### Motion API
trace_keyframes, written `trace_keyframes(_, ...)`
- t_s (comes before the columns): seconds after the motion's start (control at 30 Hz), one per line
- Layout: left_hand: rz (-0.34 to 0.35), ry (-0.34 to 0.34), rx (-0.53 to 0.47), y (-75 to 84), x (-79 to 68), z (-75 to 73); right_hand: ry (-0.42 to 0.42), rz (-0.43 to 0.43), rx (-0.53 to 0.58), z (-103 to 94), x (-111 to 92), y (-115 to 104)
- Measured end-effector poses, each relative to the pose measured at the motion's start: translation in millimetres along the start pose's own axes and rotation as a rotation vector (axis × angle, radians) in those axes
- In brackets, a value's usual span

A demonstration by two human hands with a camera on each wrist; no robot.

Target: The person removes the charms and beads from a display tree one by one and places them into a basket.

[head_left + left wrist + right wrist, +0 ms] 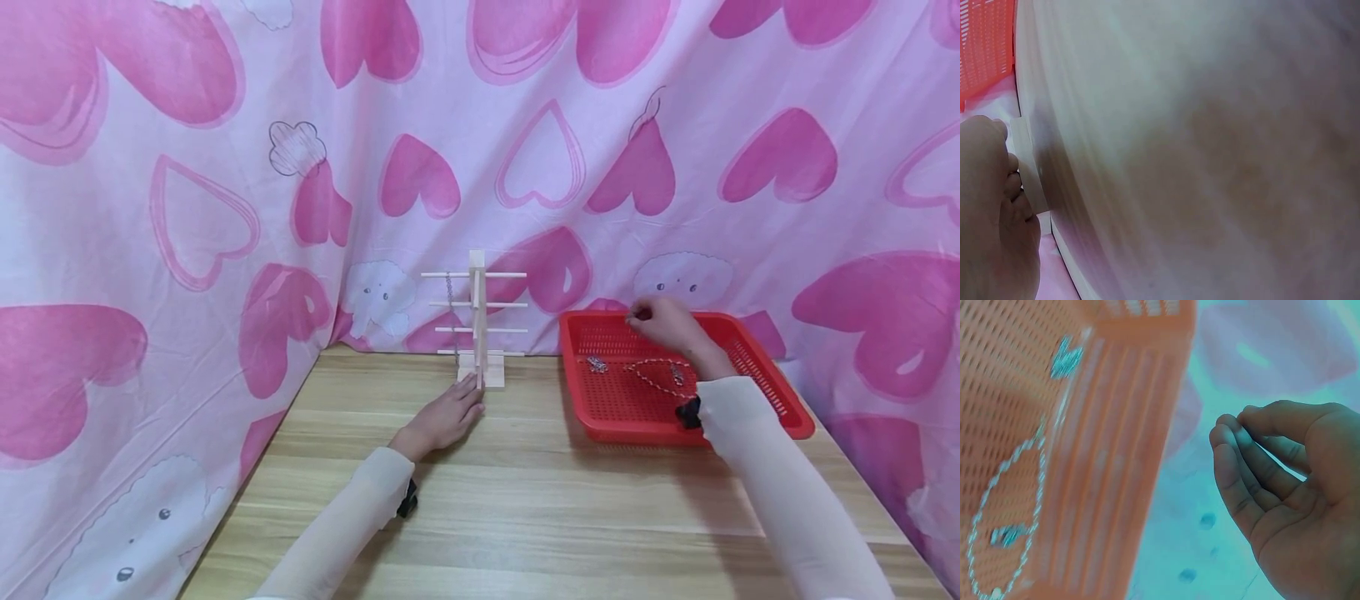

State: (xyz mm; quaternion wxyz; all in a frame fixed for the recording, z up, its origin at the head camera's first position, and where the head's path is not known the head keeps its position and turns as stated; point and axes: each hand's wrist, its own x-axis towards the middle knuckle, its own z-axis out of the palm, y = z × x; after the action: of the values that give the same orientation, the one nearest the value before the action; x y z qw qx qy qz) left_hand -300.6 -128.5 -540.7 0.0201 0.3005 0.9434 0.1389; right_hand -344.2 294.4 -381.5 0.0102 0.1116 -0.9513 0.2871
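One beaded necklace [1040, 487] lies looped in the red basket [622, 433] — likely light, limp, tangle-prone, so pinch a single strand. Your right hand [675, 329] curls fingertips to thumb, nothing visible between — your left hand [444, 417], fingers straight, touches the wooden stand [478, 317].

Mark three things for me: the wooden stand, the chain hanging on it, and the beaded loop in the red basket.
Wooden stand [481, 321]: head view, on its upright post.
Hanging chain [450, 292]: head view, on its upper length.
Beaded loop [1039, 487]: right wrist view, on the strand at picture right.
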Motion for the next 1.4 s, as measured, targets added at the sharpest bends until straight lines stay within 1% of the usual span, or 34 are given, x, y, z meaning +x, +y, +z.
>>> trace_keyframes(0.17, 0.005, 0.004, -0.004, -1.0, 0.3, 2.0, -0.017, -0.021, 0.018, 14.1, 0.8, -28.6)
trace_keyframes(0.27, 0.000, -0.002, -0.012, -1.1, 0.2, 1.7, -0.018, -0.061, 0.014, 23.4, 2.8, -44.4)
trace_keyframes(0.4, -0.010, -0.016, -0.018, -0.8, 0.3, -0.5, 0.000, -0.143, -0.008, 36.1, 5.2, -63.2)
trace_keyframes(0.5, -0.010, -0.019, -0.016, -0.8, 0.4, -1.7, 0.001, -0.188, -0.018, 46.6, 5.4, -76.3)
trace_keyframes(0.67, -0.010, -0.015, -0.016, -0.5, 0.1, -1.9, -0.013, -0.228, -0.014, 67.5, 4.0, -96.1)
trace_keyframes(0.9, -0.002, -0.001, -0.017, 1.1, -0.5, -2.5, -0.068, -0.218, 0.023, 100.1, 2.2, -120.3)
trace_keyframes(1.1, 0.013, 0.011, -0.013, -0.5, -0.5, -0.5, -0.075, -0.255, 0.066, 127.8, -0.9, -132.4)
trace_keyframes(1.23, 0.014, 0.010, -0.014, -1.6, 0.0, 1.0, -0.077, -0.231, 0.093, 145.8, -4.4, -139.1)
trace_keyframes(1.4, 0.010, 0.000, -0.001, -2.9, 1.5, 1.2, -0.062, -0.223, 0.064, 169.8, -6.5, -143.9)
